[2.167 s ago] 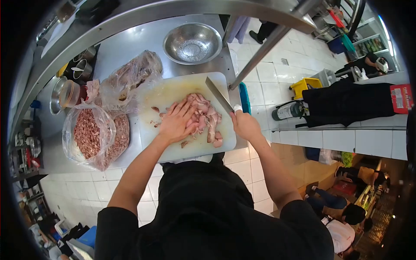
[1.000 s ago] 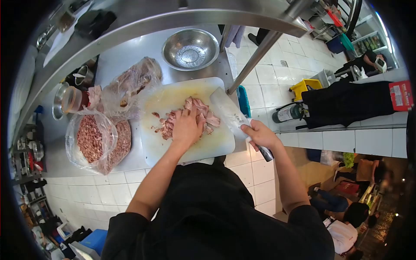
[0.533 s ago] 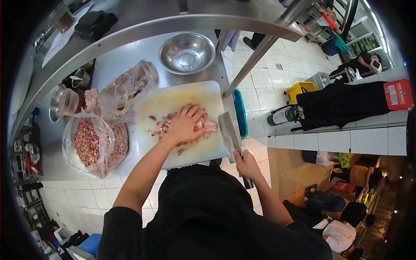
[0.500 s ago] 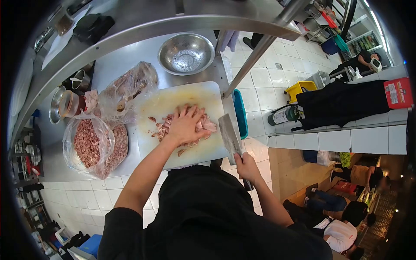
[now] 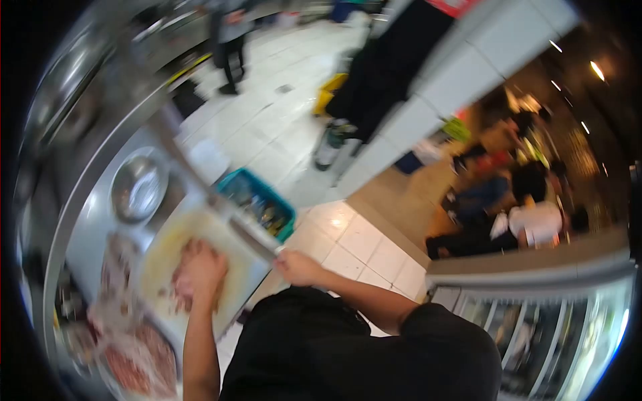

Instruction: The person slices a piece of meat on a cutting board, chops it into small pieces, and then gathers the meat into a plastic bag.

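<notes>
My left hand (image 5: 202,269) rests on a pile of chopped meat (image 5: 180,289) on the white cutting board (image 5: 242,264). The view is blurred, and its fingers are smeared. My right hand (image 5: 299,267) is closed around the handle of a cleaver, beyond the board's right edge. The cleaver's blade (image 5: 253,235) points up and left. Left of the board lie a plastic bag with meat (image 5: 120,264) and, lower down, another bag of meat (image 5: 137,361). A metal bowl (image 5: 139,188) sits above the board.
A teal basket (image 5: 284,212) with things in it stands beyond the counter. Farther off are a yellow bucket (image 5: 329,93), a green cylinder (image 5: 330,144) and a standing person (image 5: 232,47). Several people are at the right, above a glass-fronted fridge (image 5: 535,327).
The view has swung to the right and tilted, showing the fridge and more of the teal basket. My left hand is still on the meat, and my right hand still holds the cleaver.
</notes>
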A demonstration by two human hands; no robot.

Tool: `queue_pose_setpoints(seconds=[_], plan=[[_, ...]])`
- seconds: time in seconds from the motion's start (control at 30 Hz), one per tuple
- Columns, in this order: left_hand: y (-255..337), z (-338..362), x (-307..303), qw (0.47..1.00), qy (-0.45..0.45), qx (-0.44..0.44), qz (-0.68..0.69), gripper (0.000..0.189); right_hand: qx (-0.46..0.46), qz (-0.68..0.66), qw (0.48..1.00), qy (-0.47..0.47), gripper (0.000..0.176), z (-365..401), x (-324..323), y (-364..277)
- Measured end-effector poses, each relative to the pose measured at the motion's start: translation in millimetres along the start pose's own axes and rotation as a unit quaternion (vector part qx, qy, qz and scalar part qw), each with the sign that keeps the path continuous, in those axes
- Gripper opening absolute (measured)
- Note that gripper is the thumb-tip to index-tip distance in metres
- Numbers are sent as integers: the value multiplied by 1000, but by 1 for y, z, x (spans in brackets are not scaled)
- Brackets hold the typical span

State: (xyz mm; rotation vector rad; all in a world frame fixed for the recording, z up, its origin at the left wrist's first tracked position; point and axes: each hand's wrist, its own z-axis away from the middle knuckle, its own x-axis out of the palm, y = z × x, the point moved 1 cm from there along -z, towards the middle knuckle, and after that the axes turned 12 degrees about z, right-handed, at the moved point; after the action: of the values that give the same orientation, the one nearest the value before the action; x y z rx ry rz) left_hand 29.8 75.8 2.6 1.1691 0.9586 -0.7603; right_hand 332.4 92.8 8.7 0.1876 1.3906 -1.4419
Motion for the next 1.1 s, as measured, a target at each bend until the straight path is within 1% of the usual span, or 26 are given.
queue_pose_setpoints(seconds=[0.03, 0.07, 0.1, 0.13, 0.17, 0.2, 0.27, 0.33, 0.37, 0.4, 0.43, 0.5, 0.53, 0.6, 0.67, 0.73, 0.77, 0.8, 0.83, 0.87, 0.9, 0.93, 0.97, 1.0, 1.03, 1.1], plan=[[-5, 4, 2, 1000, 8, 2, -20, 60, -21, 17, 1000, -12, 37, -3, 1, 2], [-3, 9, -5, 998, -14, -23, -51, 69, 6, 9, 1000, -7, 35, -3, 5, -1], [16, 16, -24, 997, -20, -38, -57, 71, 30, -1, 1000, -3, 33, -2, 8, -5], [30, 23, -32, 996, -25, -52, -64, 74, 27, -8, 999, -21, 32, 1, 2, -12], [7, 18, -11, 997, -19, -22, -72, 74, 23, -17, 999, -41, 31, 5, -7, -20], [-18, 12, 10, 997, -13, 3, -81, 74, 19, -5, 1000, -21, 31, 7, -11, -25], [-27, 15, 12, 997, -30, 33, -65, 69, 26, 5, 1000, 11, 31, 12, -14, -27], [-20, 23, 5, 993, -42, 75, -78, 67, -20, 13, 1000, 7, 33, 12, -15, -32], [-29, 26, 5, 990, -56, 97, -89, 65, -16, 11, 1000, 12, 33, 8, -13, -37], [-48, 21, 15, 988, -46, 128, -74, 70, -2, 6, 1000, -12, 33, 8, -16, -42], [-28, 27, -1, 988, -44, 130, -75, 70, 11, 1, 999, -38, 32, 9, -19, -46], [8, 45, -30, 982, -92, 89, -138, 74, 2, 15, 999, -37, 31, 4, -16, -48], [7, 44, -31, 982, -90, 86, -139, 74, -1, 21, 999, -30, 30, -1, -10, -46], [3, 44, -24, 987, -80, 76, -115, 77, -8, 28, 999, -30, 29, -6, -2, -38], [-17, 39, -6, 990, -61, 81, -100, 74, -34, 49, 998, -23, 28, -15, 5, -37], [-30, 36, -9, 983, -68, 156, -63, 81, -38, 51, 997, -42, 26, -15, 8, -37], [-35, 35, -14, 985, -73, 154, -37, 79, -44, 79, 995, -38, 23, -28, 29, -22], [-8, 46, -42, 994, -39, 94, 33, 78, -37, 107, 993, -42, 23, -34, 35, -14], [-6, 47, -62, 991, -20, 124, 40, 82, -26, 108, 992, -65, 21, -31, 16, -24], [-14, 49, -69, 993, 6, 114, 15, 92, -79, 74, 994, -33, 20, -33, 16, -17], [-25, 57, -68, 997, 3, 80, 8, 99, -59, 52, 997, -9, 25, -30, 1, -31], [-34, 64, -64, 998, -1, 66, 6, 106, -29, 75, 996, -32, 30, -29, -13, -45], [-40, 72, -62, 999, 3, 37, 5, 106, 10, 102, 994, -41, 34, -33, -22, -53], [-43, 76, -58, 999, -7, 39, 12, 114, -4, 108, 993, -56, 34, -39, -21, -53], [-46, 79, -50, 998, -17, 48, 22, 121, -17, 105, 993, -45, 37, -45, -22, -53], [-56, 96, -30, 999, 9, 54, -2, 124, -34, 108, 993, -34, 40, -48, -18, -59]])
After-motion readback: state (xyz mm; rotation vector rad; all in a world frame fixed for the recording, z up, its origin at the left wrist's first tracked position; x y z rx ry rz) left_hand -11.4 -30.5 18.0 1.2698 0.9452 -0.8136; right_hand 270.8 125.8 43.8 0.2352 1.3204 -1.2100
